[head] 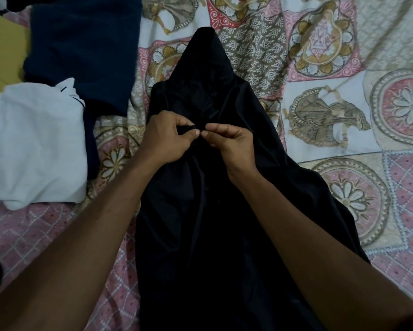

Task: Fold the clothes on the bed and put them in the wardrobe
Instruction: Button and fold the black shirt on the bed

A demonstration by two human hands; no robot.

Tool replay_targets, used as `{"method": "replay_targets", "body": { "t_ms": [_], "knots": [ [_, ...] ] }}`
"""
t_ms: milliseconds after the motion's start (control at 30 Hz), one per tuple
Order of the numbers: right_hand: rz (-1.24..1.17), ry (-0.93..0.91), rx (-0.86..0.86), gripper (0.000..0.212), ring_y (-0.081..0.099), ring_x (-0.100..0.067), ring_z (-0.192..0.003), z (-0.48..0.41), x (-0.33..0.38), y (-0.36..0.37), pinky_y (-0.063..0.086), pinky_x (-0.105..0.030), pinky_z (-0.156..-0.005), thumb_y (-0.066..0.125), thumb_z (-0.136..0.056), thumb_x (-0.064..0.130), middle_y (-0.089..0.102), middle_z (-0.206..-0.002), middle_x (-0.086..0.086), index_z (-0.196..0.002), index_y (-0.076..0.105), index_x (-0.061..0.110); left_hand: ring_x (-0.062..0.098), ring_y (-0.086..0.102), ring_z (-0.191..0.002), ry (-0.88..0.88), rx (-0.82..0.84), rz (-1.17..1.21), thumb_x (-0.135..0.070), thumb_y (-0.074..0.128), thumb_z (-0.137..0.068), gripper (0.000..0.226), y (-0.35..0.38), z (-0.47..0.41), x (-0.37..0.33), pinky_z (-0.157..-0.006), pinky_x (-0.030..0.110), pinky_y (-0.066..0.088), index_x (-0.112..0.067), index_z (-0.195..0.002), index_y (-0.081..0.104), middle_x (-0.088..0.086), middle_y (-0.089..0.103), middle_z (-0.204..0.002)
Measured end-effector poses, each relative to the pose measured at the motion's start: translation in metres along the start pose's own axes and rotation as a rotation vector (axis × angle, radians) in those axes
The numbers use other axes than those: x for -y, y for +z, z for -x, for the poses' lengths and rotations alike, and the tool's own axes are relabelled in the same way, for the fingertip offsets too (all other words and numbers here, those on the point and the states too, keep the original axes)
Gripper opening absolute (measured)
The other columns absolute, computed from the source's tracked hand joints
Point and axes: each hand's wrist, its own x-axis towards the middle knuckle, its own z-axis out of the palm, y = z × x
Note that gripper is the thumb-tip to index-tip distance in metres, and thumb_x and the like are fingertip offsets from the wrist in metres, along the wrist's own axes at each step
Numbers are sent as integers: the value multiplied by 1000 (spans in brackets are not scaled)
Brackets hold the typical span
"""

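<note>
Patterned bedsheet [332, 120] in pink, gold and white medallions covers the bed across the whole head view. Down the middle lies a black garment [200, 223], spread lengthwise from the near edge to a narrow tip at the far centre, its surface creased and its details lost in the dark cloth. Two bare forearms reach in from the near side over it. The left grip [167, 137] and the right grip [234, 144] meet over the garment's middle with fingers curled, each pinching a small raised bit of the black fabric between thumb and forefinger, their tips almost touching. At the far left sits a navy garment [81, 48]. Nearer, a white garment [33, 144] with thin dark trim lies bunched against it, and a yellow cloth [2, 56] shows at the left edge.
</note>
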Motion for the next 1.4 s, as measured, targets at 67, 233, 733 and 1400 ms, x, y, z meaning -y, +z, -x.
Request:
{"method": "replay_targets", "body": {
  "t_ms": [67,233,733,1400],
  "knots": [
    [-12,0,28,17,64,-6,-66,-1,-1,-3,51,-18,-68,70,-85,-7,74,-73,0,-88,76,8,11,67,-70,-24,-4,5,-32,72,-88,13,1,-1,-1,-59,23,48,-22,-93,79,-3,73,-78],
    [4,7,40,20,65,-9,-67,-5,0,-5,54,-23,-73,70,-84,-10,74,-73,-1,-84,76,10,6,64,-66,-36,12,46,-31,72,-89,12,3,-2,0,-58,22,49,-22,-95,78,-6,71,-76],
    [132,-76,-60,14,69,-12,-69,-6,-12,2,57,-25,-71,84,-75,-3,73,-73,-5,-77,73,6,10,67,-86,-7,123,81,-23,63,-96,17,0,-3,7,-70,21,49,-17,-106,76,-5,73,-94],
    [121,-92,15,13,65,-24,-75,-9,-23,-5,54,-32,-73,81,-76,-4,73,-83,-26,-81,72,-12,-3,66,-81,-15,165,214,-18,77,-85,15,3,-18,19,-83,28,55,-22,-100,77,-10,73,-86]
  ]
}}
